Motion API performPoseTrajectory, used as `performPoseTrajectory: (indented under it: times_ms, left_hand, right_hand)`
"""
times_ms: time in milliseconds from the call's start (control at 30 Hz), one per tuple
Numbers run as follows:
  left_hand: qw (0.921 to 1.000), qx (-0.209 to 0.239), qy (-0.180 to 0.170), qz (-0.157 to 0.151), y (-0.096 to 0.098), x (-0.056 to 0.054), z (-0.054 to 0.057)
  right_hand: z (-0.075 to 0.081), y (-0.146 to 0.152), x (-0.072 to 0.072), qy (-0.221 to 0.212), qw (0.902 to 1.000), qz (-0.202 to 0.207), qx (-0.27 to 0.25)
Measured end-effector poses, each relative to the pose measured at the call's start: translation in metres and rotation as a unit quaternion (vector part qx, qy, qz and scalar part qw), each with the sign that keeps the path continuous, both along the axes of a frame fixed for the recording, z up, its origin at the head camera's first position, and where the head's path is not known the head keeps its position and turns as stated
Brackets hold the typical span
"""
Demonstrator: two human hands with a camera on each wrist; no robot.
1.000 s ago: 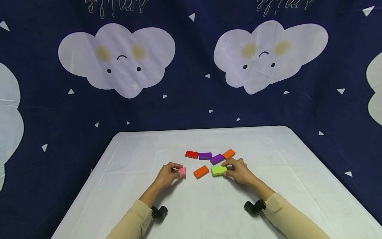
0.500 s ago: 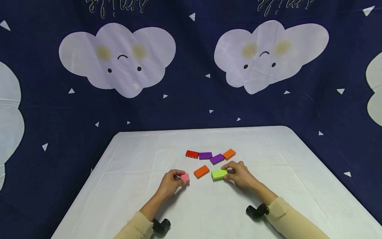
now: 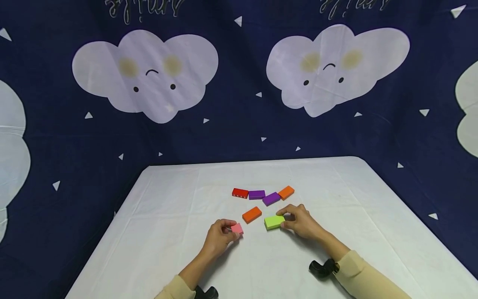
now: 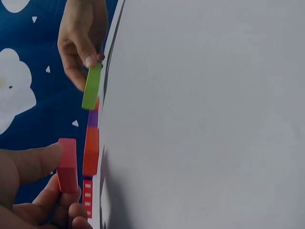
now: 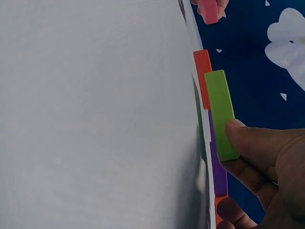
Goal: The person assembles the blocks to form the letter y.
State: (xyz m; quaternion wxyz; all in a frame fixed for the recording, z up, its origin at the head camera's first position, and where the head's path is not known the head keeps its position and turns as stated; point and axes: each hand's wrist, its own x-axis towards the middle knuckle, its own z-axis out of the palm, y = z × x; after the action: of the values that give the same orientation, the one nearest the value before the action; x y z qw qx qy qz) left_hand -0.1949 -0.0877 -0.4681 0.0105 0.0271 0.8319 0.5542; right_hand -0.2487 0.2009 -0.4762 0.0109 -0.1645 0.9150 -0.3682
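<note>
In the head view my left hand (image 3: 218,237) pinches a small pink block (image 3: 237,229) between thumb and fingers, left of the middle of the white table. The left wrist view shows the pink block (image 4: 67,164) with the thumb on one side and fingertips under its lower end. My right hand (image 3: 303,222) pinches one end of a lime-green block (image 3: 274,222); its free end points left. In the right wrist view the green block (image 5: 221,114) appears raised above the table surface. An orange block (image 3: 252,214) lies flat just behind and between the two held blocks.
Behind, a staggered row crosses the white table (image 3: 179,249): a red block (image 3: 240,193) with white marks along its side, two purple blocks (image 3: 257,194) and another orange block (image 3: 286,192). A dark blue cloth (image 3: 239,137) with clouds hangs beyond the table's far edge.
My left hand has moved right and toward the body with the pink block, turning it slightly. My right hand has drawn the green block slightly toward the body. The other blocks lie unchanged.
</note>
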Motion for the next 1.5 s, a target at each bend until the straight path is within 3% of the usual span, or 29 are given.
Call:
performPoseTrajectory:
  times_ms: [633,933,1267,1500]
  left_hand:
    - [0.9999,-0.010,-0.002,0.013,0.027,0.014,-0.005]
    - [0.9992,-0.030,0.021,0.015,0.036,0.019,-0.007]
    - [0.9978,-0.053,0.037,0.013,0.044,0.023,-0.006]
    - [0.9945,-0.086,0.058,0.017,0.049,0.026,-0.007]
  right_hand:
    - [-0.002,-0.003,0.009,0.008,0.9995,0.029,-0.012]
    - [-0.004,-0.004,0.016,0.019,0.9988,0.045,-0.007]
    - [-0.003,-0.006,0.019,-0.014,0.9982,0.058,0.003]
    - [-0.003,-0.006,0.020,-0.011,0.9980,0.063,0.003]
